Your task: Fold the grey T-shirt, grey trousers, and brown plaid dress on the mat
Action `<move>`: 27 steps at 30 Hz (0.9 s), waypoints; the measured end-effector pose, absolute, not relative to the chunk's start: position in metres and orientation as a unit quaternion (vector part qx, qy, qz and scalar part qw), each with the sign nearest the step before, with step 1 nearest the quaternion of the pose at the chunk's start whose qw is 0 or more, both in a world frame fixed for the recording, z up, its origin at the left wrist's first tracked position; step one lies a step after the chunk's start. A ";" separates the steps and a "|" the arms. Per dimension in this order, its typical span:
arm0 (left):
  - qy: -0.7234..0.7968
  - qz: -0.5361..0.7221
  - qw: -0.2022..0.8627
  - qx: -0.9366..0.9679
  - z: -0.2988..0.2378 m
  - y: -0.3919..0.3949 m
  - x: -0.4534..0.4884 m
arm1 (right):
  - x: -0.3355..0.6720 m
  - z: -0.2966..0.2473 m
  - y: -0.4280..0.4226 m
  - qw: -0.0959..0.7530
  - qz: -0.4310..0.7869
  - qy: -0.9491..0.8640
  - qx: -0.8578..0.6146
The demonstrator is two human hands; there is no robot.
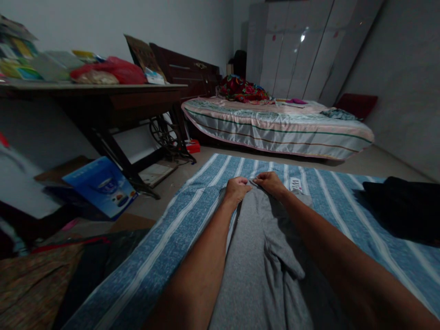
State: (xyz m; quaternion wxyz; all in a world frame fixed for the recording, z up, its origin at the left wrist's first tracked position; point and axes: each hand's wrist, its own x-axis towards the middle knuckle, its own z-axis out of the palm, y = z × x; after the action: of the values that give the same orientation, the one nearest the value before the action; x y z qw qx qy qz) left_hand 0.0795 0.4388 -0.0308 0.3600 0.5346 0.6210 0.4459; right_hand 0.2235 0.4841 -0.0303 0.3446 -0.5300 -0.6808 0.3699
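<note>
A grey garment [252, 247] stretches toward me over a blue sheet with white stripes [185, 215]. Its right part lies in loose folds, and its exact kind is not clear. At the far end, my left hand [237, 190] pinches the edge of the cloth. Close beside it, my right hand [271, 183] has its fingertips closed on the same edge. Both arms reach forward, one on each side of the garment. A pale patch with lettering [296, 185] shows on the sheet just right of my right hand.
A dark folded cloth [405, 208] lies on the sheet at the right. Beyond stands a bed [275, 130] with a striped cover. To the left are a treadle table [103, 91] loaded with bags, and a blue box [103, 188] on the floor.
</note>
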 end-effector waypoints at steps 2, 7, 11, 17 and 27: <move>0.656 0.407 0.298 0.561 -0.031 0.440 0.081 | 0.221 -0.034 0.488 0.321 0.321 -0.702 -0.548; 0.707 0.305 0.166 0.616 -0.029 0.436 0.085 | 0.214 -0.035 0.487 0.259 0.223 -0.734 -0.587; 0.722 0.246 0.107 0.638 -0.028 0.432 0.084 | 0.209 -0.029 0.481 0.216 0.175 -0.747 -0.604; 0.728 0.213 0.076 0.647 -0.026 0.432 0.082 | 0.207 -0.025 0.477 0.172 0.144 -0.756 -0.616; 0.739 0.222 0.095 0.629 -0.027 0.435 0.078 | 0.210 -0.007 0.456 0.141 0.057 -0.767 -0.624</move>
State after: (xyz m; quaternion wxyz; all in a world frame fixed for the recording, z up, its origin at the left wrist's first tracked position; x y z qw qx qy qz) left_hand 0.0784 0.4350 -0.0274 0.0947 0.6293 0.7387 0.2221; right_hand 0.2097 0.4561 -0.0066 0.1414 -0.6237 -0.7666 0.0570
